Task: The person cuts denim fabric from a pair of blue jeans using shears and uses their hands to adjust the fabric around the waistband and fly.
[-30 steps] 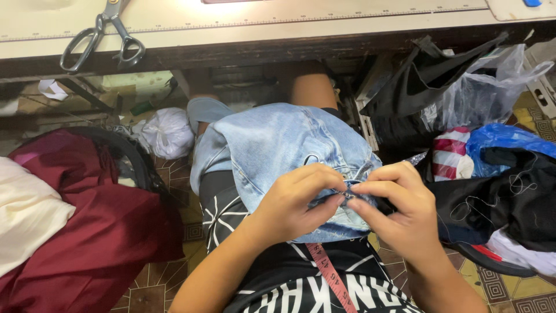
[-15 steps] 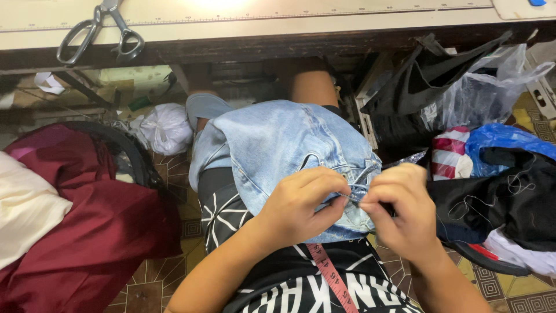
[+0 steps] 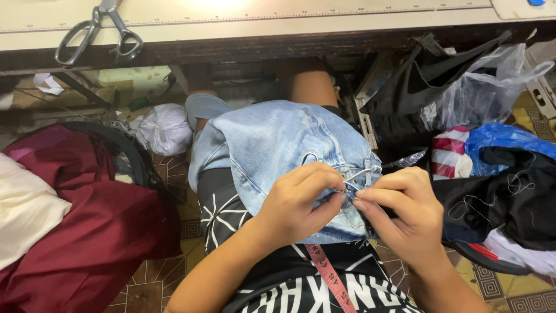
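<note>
Plainly, with the left hand and right hand both pinched shut on loose threads at the edge of the denim garment draped over the lap, a hard tug could snap a thread short or pucker the seam.

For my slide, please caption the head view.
Both hands, left hand and right hand, pinch a light denim garment on the lap.
</note>
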